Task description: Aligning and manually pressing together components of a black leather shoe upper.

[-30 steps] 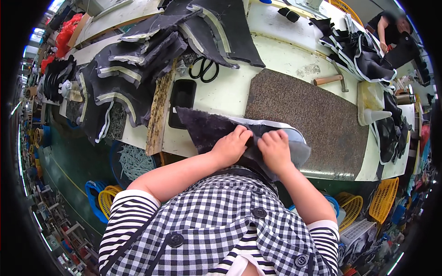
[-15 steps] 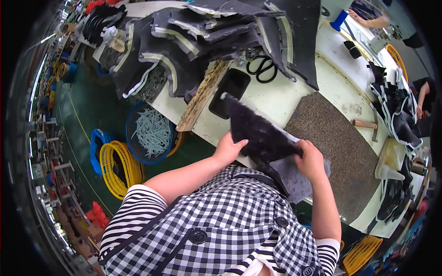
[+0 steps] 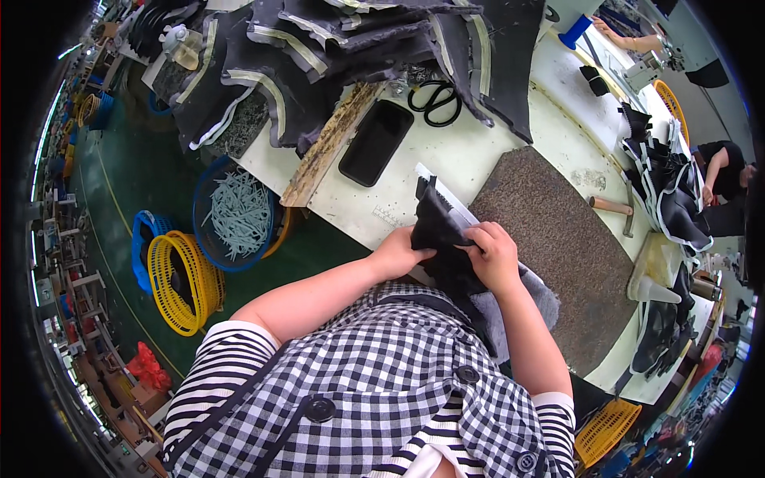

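Both hands clamped on a dark grey, stiff felt-like piece with a pale edge strip (image 3: 440,227), held tilted over the near edge of the cream worktable (image 3: 446,155). Left hand (image 3: 396,253) gripping its lower edge at seven o'clock, right hand (image 3: 494,256) pinching the side at four o'clock, fingers curled over the fabric. Just beside, at three o'clock, a brown speckled rectangular mat (image 3: 558,239). At eleven o'clock, a black slab-shaped phone (image 3: 375,142); at twelve, black-handled scissors (image 3: 434,99). Farther up, a heap of dark felt panels (image 3: 319,56). At nine o'clock, down on the floor, a blue round basket of pale strips (image 3: 237,213).
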Tool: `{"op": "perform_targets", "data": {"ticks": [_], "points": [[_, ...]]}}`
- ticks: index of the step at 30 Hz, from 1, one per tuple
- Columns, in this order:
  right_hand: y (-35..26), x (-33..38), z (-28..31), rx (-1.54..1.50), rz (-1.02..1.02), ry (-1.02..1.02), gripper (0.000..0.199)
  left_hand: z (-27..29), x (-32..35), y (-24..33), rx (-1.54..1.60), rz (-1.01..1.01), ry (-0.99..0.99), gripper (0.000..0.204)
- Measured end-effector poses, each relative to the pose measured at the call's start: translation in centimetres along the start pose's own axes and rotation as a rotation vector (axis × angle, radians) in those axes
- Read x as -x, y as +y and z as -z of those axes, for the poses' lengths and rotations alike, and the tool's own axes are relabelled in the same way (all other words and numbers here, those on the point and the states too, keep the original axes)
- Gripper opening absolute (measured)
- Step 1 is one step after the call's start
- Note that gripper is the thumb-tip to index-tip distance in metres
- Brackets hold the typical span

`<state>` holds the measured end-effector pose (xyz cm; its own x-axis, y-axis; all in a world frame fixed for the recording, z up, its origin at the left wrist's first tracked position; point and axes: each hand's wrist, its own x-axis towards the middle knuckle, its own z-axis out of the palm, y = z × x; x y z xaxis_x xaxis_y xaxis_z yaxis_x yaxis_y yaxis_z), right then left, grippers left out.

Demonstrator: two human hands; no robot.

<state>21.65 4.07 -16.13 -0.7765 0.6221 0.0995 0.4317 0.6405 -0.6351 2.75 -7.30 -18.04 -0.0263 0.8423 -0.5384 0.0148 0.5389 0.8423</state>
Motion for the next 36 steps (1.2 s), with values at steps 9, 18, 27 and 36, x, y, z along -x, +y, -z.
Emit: {"op": "perform_targets", "data": {"ticks": [9, 18, 27, 36], "points": [[-0.7, -2.0, -1.0, -0.140, -0.472, -0.052, 0.032, -0.2, -0.8, -3.1, 0.175, -0.149, 0.019, 0.028], [-1.5, -1.1, -2.1, 0.118, -0.271, 0.081, 0.026, -0.8, -1.9, -1.0, -0.057, -0.256, 0.311, 0.026], [-0.2, 3.2, -2.5, 0.087, -0.323, 0.270, 0.008, -1.0, -1.5, -2.8, -0.160, -0.273, 0.323, 0.021], [-0.1, 1.3, -2.9, 0.177, -0.494, 0.347, 0.032, -0.9, -1.3, -2.0, -0.045, -0.319, 0.255, 0.021]]}}
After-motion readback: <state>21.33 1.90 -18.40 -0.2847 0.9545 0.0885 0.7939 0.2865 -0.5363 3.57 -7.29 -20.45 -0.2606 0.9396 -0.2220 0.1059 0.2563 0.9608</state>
